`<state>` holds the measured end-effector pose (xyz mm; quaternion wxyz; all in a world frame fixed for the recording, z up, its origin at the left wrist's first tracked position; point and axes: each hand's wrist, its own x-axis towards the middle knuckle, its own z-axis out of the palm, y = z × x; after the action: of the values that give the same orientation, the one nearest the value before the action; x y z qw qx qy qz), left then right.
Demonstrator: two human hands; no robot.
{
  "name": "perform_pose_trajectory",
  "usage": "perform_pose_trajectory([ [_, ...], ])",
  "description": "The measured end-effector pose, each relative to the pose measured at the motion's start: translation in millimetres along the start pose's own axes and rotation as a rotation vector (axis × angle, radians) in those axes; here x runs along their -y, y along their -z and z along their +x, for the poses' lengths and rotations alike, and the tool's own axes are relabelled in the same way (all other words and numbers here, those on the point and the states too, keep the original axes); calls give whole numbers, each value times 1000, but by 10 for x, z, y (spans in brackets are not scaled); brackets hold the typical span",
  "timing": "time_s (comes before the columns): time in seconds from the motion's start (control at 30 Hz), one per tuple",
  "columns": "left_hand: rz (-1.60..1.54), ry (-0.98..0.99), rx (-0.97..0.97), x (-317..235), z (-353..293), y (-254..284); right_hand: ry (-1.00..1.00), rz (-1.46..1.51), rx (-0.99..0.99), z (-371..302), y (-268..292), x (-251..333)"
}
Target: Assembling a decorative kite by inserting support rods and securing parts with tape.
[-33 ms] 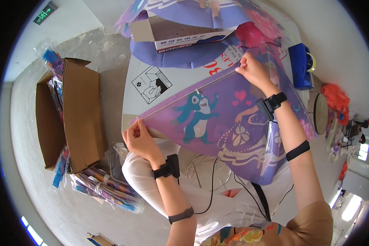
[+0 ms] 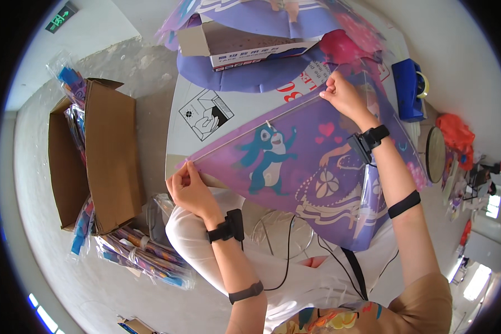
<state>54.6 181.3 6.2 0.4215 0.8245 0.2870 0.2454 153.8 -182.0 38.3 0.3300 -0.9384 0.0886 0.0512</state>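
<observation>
A purple kite point(image 2: 300, 172), printed with a blue rabbit and pink hearts, spreads from the white tabletop over my lap. Along its upper edge runs a thin pale rod point(image 2: 235, 137) with a small white fitting point(image 2: 268, 124). My left hand point(image 2: 193, 192) pinches the kite's left corner, at the rod's lower end. Farther up the same edge, my right hand point(image 2: 348, 100) is closed with thumb and fingertips together on the sheet. The kite's right part lies partly under my right forearm, and some of it is folded.
Another purple printed sheet point(image 2: 222, 80) lies at the table's far end, with an open carton point(image 2: 261, 54) on it. A blue tape dispenser point(image 2: 407, 92) stands at the right edge. Left of the table is a cardboard box point(image 2: 114, 161); plastic-wrapped bundles point(image 2: 142, 253) lie beside it.
</observation>
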Motion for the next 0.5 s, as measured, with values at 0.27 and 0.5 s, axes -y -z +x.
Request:
perform_pose_trajectory([
  [0.27, -13, 20, 1, 32, 23, -17, -34, -92, -31, 69, -24, -39],
  [0.5, -116, 103, 30, 58, 63, -16, -72, -117, -74, 88, -53, -75],
])
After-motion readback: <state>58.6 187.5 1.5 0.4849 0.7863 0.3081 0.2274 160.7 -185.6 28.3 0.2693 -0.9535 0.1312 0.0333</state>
